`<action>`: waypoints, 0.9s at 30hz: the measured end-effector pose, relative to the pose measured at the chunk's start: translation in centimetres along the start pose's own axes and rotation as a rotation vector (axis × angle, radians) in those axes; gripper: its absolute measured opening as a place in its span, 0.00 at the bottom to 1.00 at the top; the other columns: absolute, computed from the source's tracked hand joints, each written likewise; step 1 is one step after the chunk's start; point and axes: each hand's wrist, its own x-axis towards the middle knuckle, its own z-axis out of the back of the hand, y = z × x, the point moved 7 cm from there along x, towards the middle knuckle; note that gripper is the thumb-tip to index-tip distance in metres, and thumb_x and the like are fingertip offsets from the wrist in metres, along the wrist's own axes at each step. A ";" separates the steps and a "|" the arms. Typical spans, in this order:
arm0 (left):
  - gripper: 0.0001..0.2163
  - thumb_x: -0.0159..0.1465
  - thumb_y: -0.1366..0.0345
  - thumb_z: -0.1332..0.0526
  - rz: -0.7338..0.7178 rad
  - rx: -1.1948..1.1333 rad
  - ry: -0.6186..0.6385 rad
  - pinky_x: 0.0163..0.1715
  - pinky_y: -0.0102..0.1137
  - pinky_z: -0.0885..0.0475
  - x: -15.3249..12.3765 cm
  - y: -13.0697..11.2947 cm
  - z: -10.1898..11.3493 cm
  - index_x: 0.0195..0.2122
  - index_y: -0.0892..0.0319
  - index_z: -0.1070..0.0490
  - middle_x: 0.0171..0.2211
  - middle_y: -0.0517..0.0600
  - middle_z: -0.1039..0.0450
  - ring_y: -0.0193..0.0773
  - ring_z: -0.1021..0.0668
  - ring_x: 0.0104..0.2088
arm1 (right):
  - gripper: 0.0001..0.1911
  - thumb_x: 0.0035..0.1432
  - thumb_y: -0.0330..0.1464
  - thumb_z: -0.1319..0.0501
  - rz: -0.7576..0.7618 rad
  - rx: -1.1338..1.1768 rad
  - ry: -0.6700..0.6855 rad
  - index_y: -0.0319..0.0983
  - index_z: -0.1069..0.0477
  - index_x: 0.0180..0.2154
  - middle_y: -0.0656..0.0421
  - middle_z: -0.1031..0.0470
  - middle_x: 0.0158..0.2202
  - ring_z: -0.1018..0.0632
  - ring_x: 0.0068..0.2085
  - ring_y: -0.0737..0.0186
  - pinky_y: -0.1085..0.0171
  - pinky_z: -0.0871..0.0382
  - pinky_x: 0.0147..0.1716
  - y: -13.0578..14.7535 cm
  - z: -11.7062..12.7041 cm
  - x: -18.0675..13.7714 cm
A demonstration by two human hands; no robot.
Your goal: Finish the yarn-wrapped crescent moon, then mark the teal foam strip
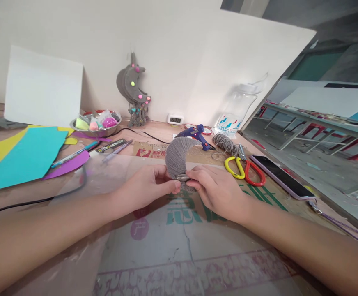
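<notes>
A crescent moon shape (176, 158) wrapped in grey yarn stands upright between my hands in the middle of the view. My left hand (152, 184) grips its lower left edge, thumb in front and fingers behind. From the other side, the thumb and fingers of my right hand (211, 185) pinch it near the bottom. A narrow greyish strip (182, 178) crosses the crescent between my fingertips; what it is I cannot make out. Behind it lie a blue glue gun (197, 133) and a ball of grey yarn (226, 143).
Scissors (245, 170) with yellow and red handles and a phone (282, 176) lie at right. At left are coloured sheets (25, 156), pens (117, 151) and a metal bowl (95, 130). A decorated grey moon hanging (132, 88), a timer (175, 119) and a jar (234, 109) are at the back.
</notes>
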 end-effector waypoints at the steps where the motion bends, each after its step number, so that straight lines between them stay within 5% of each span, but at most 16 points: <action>1: 0.09 0.59 0.59 0.42 -0.002 0.000 0.004 0.32 0.29 0.32 0.0 0.0 0.0 0.32 0.59 0.28 0.31 0.48 0.24 0.37 0.25 0.33 | 0.07 0.65 0.31 0.50 0.002 -0.002 0.000 0.35 0.35 0.37 0.53 0.26 0.31 0.26 0.32 0.60 0.63 0.33 0.30 0.0 0.0 0.0; 27: 0.08 0.59 0.60 0.41 0.000 -0.035 0.007 0.34 0.28 0.32 -0.1 0.0 -0.2 0.32 0.59 0.27 0.31 0.46 0.25 0.35 0.25 0.34 | 0.06 0.63 0.30 0.47 0.007 0.006 -0.022 0.34 0.35 0.39 0.54 0.27 0.31 0.27 0.31 0.60 0.63 0.33 0.30 0.3 0.1 0.1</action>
